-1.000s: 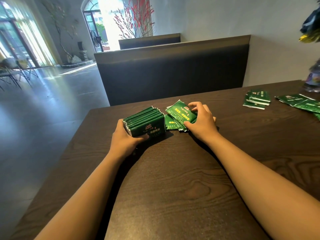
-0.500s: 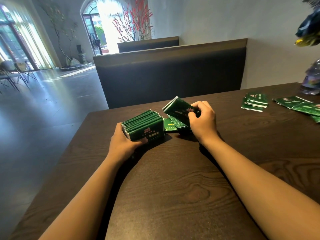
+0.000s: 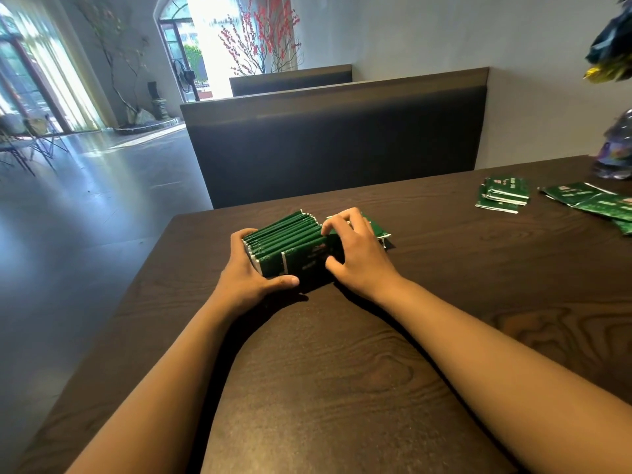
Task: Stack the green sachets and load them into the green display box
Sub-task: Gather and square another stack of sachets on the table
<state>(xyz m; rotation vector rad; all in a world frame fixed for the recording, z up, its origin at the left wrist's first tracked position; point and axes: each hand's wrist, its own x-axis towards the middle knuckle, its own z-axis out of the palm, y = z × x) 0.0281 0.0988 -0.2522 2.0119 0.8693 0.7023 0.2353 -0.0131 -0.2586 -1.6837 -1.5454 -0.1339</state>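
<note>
- Stack of green sachets [image 3: 290, 239] stands on edge near the far-left corner of the table [image 3: 342, 371], packed face to face like a card deck.
- Left hand [image 3: 249, 271] grasps the stack's left end: thumb curled along the near bottom edge, fingers wrapped round the far side, mostly hidden.
- Right hand [image 3: 355, 248] is at the stack's right end: fingers curled over the top edges, thumb against the near face. It looks to be pinching a near-face sachet that sits offset to the right of the rest; exact contact is hard to tell.
- Key relation: the stack's long axis runs left-right and slightly away from the viewer, and it lies directly between the 2 hands. Both hands touch it, neither is nearer. My read is that the next move is squeezing the ends to square it up.
- Look: dark glossy green film, thin white seam edges, small red and light print on the near face, too blurred to read. Top edges are fanned and uneven, so it is not flush yet.
- A few loose sachets [image 3: 376, 230] lie flat just behind the right hand, partly hidden.
- Small sachet pile [image 3: 502, 198] and a spread of flat sachets [image 3: 595, 201] sit well apart at the table's far right, so I judge stacking is not yet finished.
- No green display box is visible, so loading has not begun.
- Risk, as I judge it: slick film, uneven squeeze could splay the stack.
</note>
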